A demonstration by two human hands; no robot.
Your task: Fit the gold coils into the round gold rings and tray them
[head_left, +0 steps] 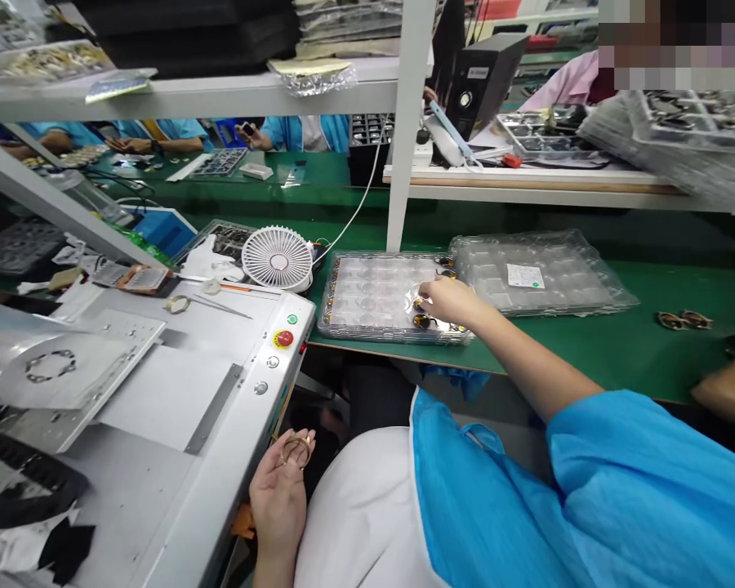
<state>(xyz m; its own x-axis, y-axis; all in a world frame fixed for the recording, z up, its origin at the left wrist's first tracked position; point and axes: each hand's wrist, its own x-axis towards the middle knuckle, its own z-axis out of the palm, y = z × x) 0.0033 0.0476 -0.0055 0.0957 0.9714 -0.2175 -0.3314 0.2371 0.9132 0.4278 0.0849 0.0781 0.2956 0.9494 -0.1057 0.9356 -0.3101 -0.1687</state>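
My left hand (279, 488), low beside the white machine, has its fingers curled around a thin gold-coloured ring (296, 450). Over the right part of a clear plastic compartment tray (373, 296), my right hand (453, 301) reaches down with its fingers pinched together. A small shiny piece shows at those fingertips, but its kind is unclear. Just below them, a dark and gold part (424, 322) lies in the tray's right side. More small dark parts sit along the tray's left and right edges, while its middle compartments show no parts.
Left of me stands a white machine (220, 457) with a red emergency button (283, 338). A white fan (278, 259) is behind the tray. Another clear tray (545, 278) lies to the right, and two brown-rimmed pieces (684, 319) farther right. A shelf post (404, 139) rises behind.
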